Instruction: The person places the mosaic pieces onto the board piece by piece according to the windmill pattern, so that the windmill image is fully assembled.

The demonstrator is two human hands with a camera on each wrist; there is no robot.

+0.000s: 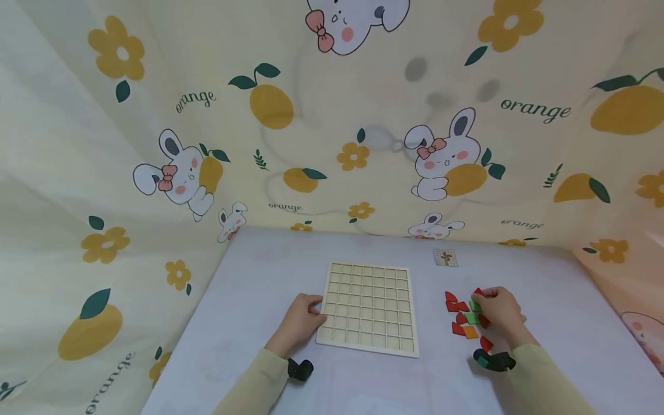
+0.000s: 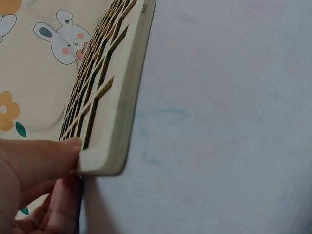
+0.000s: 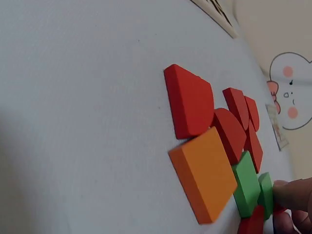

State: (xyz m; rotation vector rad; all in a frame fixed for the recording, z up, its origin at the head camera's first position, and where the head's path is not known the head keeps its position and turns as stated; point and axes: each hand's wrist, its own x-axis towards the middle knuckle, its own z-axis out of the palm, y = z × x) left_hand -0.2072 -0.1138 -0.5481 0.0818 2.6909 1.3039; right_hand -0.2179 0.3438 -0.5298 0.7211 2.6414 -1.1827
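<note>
A pale wooden grid board (image 1: 367, 308) with rows of square cells lies on the table. My left hand (image 1: 301, 317) grips its left edge; in the left wrist view the thumb (image 2: 46, 158) presses the rim and the other fingers sit below. To the board's right is a loose cluster of red, green and orange flat pieces, among them an orange square (image 3: 204, 175) and a green piece (image 3: 247, 184). At the far side of this cluster my right hand (image 1: 502, 311) pinches a red piece (image 1: 478, 291), mostly hidden by the fingers in the right wrist view.
A small card (image 1: 446, 257) with a flower picture on a grid lies behind the pieces. One red piece (image 1: 486, 343) is apart from the cluster, near the right wrist camera (image 1: 494, 361). A printed cloth (image 1: 332, 190) with rabbits and oranges hangs round the table (image 1: 270, 253).
</note>
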